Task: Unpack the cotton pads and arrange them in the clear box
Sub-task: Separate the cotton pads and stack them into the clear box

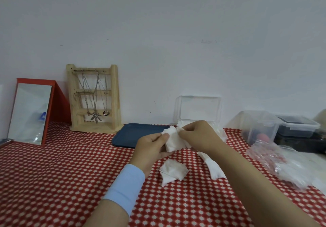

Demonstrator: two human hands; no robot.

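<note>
My left hand (151, 148) grips a small stack of white square cotton pads (173, 142) above the red patterned cloth. At the stack's top edge my right hand (199, 136) pinches one pad. Behind my hands stands the clear box (198, 109) with its lid propped upright against the wall; white pads show inside it, mostly hidden by my right hand. A loose pile of pads (173, 172) lies on the cloth below my hands. Another strip of pads (214, 167) lies partly under my right forearm.
A crumpled clear plastic bag (282, 165) lies at the right. Behind it are lidded plastic containers (298, 126). A dark blue tray (137, 134) sits behind my left hand. Further left stand a wooden jewellery rack (94, 98) and a red-framed mirror (30, 112).
</note>
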